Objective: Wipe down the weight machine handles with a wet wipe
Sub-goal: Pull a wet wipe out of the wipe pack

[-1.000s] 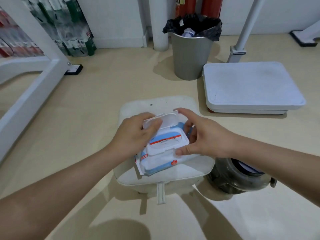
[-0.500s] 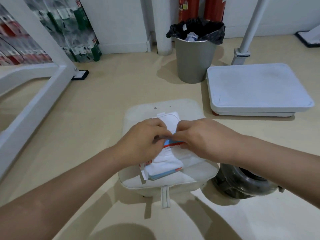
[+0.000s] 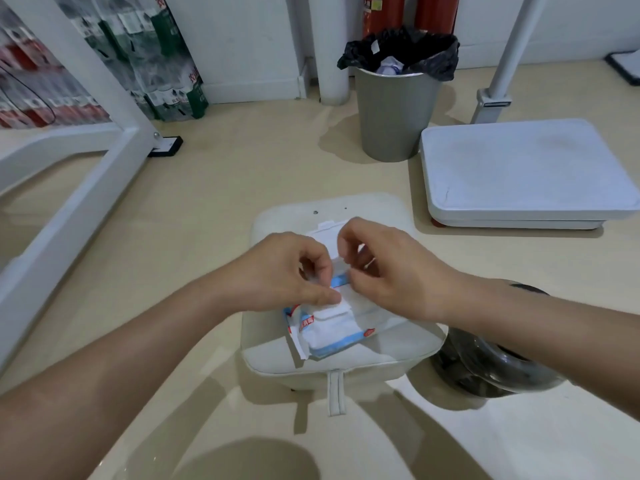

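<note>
- One wet wipe pack (image 3: 332,332), white and blue, lies on the middle of a white padded seat (image 3: 408,355). Its near end points to the seat's front edge, and its flip lid (image 3: 327,233) is thrown open toward the far edge.
- The two hands meet over the pack's opening and hide it.
- The left hand (image 3: 280,271) comes in from the seat's left edge. Its thumb is pressed on the pack's white top flap and its fingers are curled over the pack, gripping it.
- The right hand (image 3: 398,275) comes in from the right edge, with forefinger and thumb curled toward each other just above the opening. Blur hides whether they pinch a wipe.
- The hands are close together, fingertips almost touching.
- One strap loop (image 3: 336,393) hangs from the seat's front edge.
- One dark round object (image 3: 491,368) sits on the floor just beside the seat's right front corner, partly under the right forearm.
- One white flat platform (image 3: 519,171) lies beyond the right far corner.
- One grey bin (image 3: 391,112) with a black liner stands behind the seat.
- Two red cylinders (image 3: 436,12) stand against the wall behind the bin.
- A white frame (image 3: 69,188) runs along the left, with wrapped bottle packs (image 3: 166,64) behind it.
</note>
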The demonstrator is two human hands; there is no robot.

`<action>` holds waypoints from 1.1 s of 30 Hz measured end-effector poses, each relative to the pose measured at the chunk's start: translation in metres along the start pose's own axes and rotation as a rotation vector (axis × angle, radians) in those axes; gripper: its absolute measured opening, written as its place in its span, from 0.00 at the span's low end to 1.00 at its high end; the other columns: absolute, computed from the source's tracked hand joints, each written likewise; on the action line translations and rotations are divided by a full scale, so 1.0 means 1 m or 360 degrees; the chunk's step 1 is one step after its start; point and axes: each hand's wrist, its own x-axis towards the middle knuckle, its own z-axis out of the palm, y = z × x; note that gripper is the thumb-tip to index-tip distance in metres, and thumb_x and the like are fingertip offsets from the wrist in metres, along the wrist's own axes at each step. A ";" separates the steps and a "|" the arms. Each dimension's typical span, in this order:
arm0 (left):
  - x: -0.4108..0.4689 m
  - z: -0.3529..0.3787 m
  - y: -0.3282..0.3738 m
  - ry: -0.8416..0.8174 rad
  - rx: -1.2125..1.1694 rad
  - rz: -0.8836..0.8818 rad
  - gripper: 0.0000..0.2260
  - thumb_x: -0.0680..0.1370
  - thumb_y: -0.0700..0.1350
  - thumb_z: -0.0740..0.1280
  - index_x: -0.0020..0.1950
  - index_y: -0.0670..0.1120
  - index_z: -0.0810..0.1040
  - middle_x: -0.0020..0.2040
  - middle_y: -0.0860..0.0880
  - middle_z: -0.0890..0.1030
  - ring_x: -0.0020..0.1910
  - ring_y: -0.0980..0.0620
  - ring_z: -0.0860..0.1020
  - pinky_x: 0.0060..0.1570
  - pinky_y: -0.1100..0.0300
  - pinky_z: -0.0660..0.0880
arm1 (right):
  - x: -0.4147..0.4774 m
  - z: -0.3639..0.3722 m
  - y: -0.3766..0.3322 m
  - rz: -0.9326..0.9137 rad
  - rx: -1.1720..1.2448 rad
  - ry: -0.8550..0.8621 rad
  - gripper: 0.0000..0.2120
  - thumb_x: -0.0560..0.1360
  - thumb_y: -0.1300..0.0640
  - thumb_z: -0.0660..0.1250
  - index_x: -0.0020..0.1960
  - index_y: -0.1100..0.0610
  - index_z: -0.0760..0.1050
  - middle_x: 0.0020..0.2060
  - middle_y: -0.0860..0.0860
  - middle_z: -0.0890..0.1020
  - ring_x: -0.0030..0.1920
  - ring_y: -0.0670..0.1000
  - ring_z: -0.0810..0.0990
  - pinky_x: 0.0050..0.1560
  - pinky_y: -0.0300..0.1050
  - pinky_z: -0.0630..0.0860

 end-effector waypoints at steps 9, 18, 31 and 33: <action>-0.005 -0.011 -0.001 -0.0156 0.0187 0.0030 0.08 0.65 0.42 0.78 0.33 0.53 0.83 0.40 0.54 0.81 0.39 0.57 0.80 0.46 0.51 0.78 | 0.013 -0.007 -0.029 -0.0400 -0.1318 -0.0855 0.12 0.74 0.65 0.58 0.51 0.56 0.76 0.46 0.51 0.72 0.41 0.52 0.69 0.39 0.46 0.67; -0.007 -0.008 -0.002 -0.0145 0.0334 0.0061 0.06 0.66 0.46 0.78 0.34 0.55 0.82 0.41 0.54 0.80 0.41 0.56 0.78 0.46 0.51 0.76 | 0.019 0.001 -0.018 -0.0282 -0.1191 -0.0944 0.10 0.77 0.57 0.56 0.53 0.59 0.72 0.45 0.53 0.71 0.47 0.55 0.74 0.50 0.51 0.73; -0.004 0.008 0.016 0.0122 0.0486 0.0004 0.10 0.69 0.58 0.70 0.39 0.51 0.79 0.39 0.55 0.79 0.41 0.58 0.76 0.43 0.59 0.75 | 0.004 -0.018 -0.008 0.0467 0.0228 -0.0411 0.06 0.75 0.62 0.60 0.44 0.64 0.73 0.27 0.44 0.67 0.26 0.41 0.65 0.28 0.32 0.62; -0.001 0.017 0.018 0.0250 0.0315 -0.0052 0.05 0.68 0.50 0.73 0.38 0.50 0.80 0.39 0.54 0.79 0.40 0.57 0.77 0.42 0.61 0.74 | 0.002 -0.020 -0.009 0.0505 0.0356 -0.0423 0.06 0.77 0.60 0.61 0.46 0.61 0.75 0.28 0.46 0.70 0.27 0.41 0.66 0.29 0.34 0.64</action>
